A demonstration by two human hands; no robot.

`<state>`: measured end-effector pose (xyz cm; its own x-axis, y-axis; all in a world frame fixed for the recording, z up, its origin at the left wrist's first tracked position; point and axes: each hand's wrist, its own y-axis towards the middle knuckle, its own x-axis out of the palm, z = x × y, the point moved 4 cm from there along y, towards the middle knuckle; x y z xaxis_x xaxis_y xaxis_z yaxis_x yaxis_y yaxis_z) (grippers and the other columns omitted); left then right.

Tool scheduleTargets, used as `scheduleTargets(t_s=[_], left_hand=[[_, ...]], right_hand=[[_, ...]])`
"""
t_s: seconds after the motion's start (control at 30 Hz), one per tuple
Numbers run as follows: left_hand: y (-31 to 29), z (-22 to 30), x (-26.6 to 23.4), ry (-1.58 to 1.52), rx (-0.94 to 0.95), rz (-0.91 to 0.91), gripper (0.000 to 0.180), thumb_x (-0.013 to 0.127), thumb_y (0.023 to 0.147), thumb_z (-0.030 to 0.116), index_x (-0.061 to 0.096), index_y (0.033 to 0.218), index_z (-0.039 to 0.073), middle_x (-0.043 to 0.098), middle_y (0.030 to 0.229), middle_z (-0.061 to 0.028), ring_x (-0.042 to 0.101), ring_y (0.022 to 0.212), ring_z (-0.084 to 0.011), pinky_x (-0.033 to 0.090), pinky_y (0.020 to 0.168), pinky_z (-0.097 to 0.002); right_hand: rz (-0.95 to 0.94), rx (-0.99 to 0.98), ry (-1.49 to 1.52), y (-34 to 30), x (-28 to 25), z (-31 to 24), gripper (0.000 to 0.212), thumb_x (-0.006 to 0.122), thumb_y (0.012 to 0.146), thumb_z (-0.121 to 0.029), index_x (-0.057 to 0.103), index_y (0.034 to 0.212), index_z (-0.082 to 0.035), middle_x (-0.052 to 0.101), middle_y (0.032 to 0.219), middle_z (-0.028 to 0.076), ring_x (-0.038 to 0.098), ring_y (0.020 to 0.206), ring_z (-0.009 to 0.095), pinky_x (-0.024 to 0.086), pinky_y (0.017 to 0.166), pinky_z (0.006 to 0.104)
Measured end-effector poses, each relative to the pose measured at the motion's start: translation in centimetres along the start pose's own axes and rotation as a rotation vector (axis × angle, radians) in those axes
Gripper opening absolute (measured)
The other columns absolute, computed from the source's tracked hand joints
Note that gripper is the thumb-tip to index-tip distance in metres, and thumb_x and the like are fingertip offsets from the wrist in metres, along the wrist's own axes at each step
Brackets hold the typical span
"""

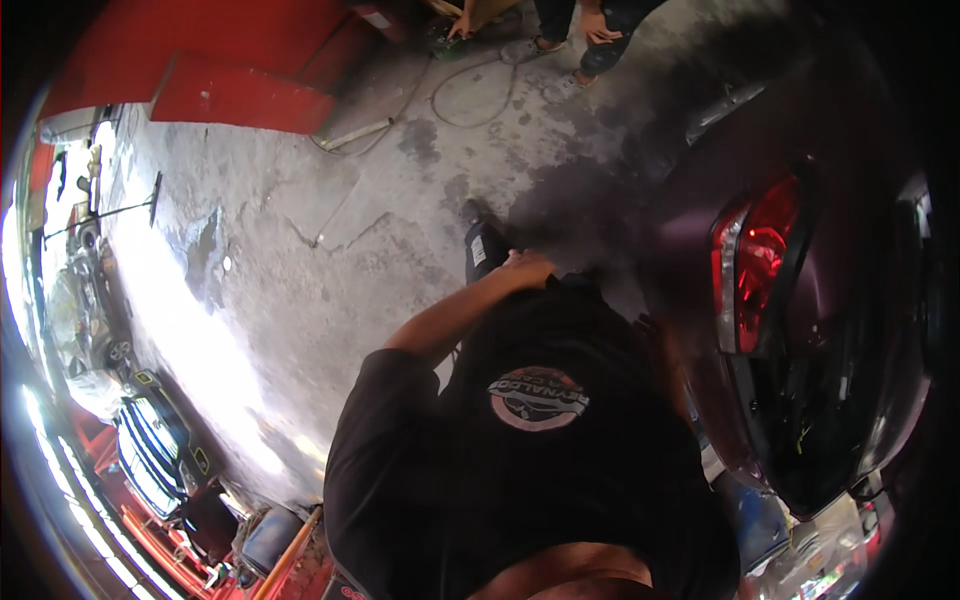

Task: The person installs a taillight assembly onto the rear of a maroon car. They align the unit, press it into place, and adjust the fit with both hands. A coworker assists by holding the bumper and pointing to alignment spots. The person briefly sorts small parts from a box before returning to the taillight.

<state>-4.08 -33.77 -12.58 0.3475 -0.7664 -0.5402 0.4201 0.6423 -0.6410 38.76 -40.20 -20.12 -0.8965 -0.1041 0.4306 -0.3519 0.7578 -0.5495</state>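
Your left hand point(530, 267) is at your black shirt point(480, 480) front edge, right hand point(648, 325) deep in shadow, can't tell either grip; purple car point(840, 260) with red taillight point(765, 255) sits just right of you.

Harsh white glare across floor point(280, 210)

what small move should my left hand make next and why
Perhaps bring the left hand rightward, toward the purple car beside its red tail light: the hand is near the hem of the black shirt, apart from the car.
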Motion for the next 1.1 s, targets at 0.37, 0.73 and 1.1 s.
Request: scheduleTargets(t_s=[0.37, 0.73, 1.1], left_hand=[[-6.2, -22.4, -5.1, -0.31, 0.021, 0.369, 0.017, 0.065, 0.088, 0.017, 0.072, 0.099, 0.006, 0.074, 0.09, -0.0169, 0.074, 0.087, -0.0359, 0.056, 0.075, -0.0502], [-6.4, -33.9, -8.9, -0.737, 0.102, 0.42, 0.012, 0.063, 0.095, 0.018, 0.068, 0.097, 0.008, 0.068, 0.087, -0.0122, 0.069, 0.084, -0.0308, 0.054, 0.077, -0.0427], [-15.9, -32.4, -33.7, -1.027, -0.053, 0.4, 0.031, 0.051, 0.098, 0.019, 0.068, 0.117, 0.001, 0.072, 0.111, -0.0202, 0.068, 0.107, -0.0392, 0.051, 0.092, -0.0467]], right_hand=[[-0.508, 0.083, -1.069, 21.5, 26.5, 6.1, 0.042, 0.052, 0.103, -0.032, 0.061, 0.133, -0.005, 0.062, 0.136, 0.014, 0.056, 0.129, 0.029, 0.039, 0.113, 0.0424], [-0.427, -0.09, -1.288, 36.0, 49.3, -8.6, 0.016, 0.063, 0.098, -0.021, 0.069, 0.098, -0.006, 0.072, 0.093, 0.016, 0.069, 0.094, 0.035, 0.053, 0.082, 0.0448], [-0.552, 0.424, -0.992, 41.2, 55.0, -19.3, 0.03, 0.051, 0.103, -0.027, 0.056, 0.091, 0.0, 0.055, 0.082, 0.004, 0.057, 0.087, 0.013, 0.048, 0.08, 0.0347]])
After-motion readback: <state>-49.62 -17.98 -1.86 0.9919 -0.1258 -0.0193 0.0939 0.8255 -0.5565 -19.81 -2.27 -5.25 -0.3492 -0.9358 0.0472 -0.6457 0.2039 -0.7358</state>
